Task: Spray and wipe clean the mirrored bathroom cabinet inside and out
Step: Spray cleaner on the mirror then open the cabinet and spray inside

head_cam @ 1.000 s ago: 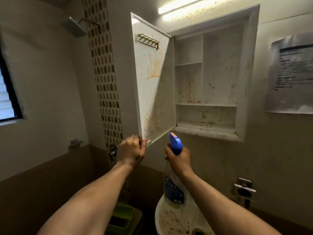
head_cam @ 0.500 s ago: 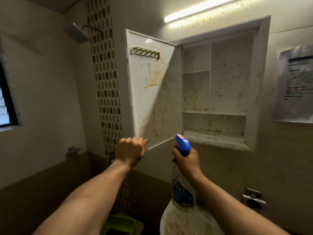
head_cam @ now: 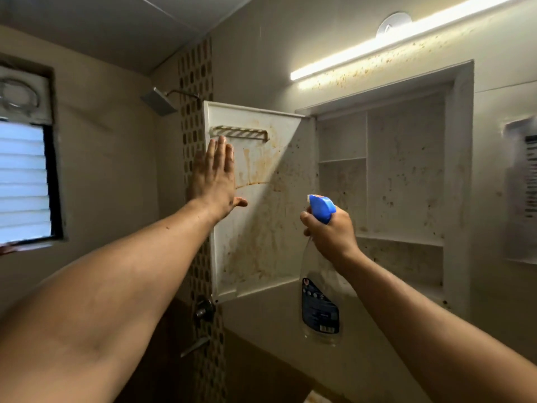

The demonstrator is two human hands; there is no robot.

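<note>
The recessed cabinet (head_cam: 459, 181) stands open, its white shelves speckled with brown stains. Its door (head_cam: 270, 228) is swung out to the left, inner face toward me, streaked with orange-brown grime, with a small rack (head_cam: 239, 132) near the top. My left hand (head_cam: 213, 177) lies flat with straight fingers against the door's outer edge, just under the rack. My right hand (head_cam: 331, 231) grips the neck of a clear spray bottle (head_cam: 319, 306) with a blue trigger head, raised in front of the door's lower half, nozzle toward the door.
A light bar (head_cam: 392, 43) glows above the cabinet. A shower head (head_cam: 158, 101) and a mosaic tile strip (head_cam: 194, 91) are left of the door, a tap valve (head_cam: 205, 309) below it. A window (head_cam: 23, 181) is at far left, a paper sheet (head_cam: 521, 193) at right.
My left hand let go of the door's bottom corner and rose to press flat near the rack. The spray bottle came up higher. The door swung wider and my view tilted upward.
</note>
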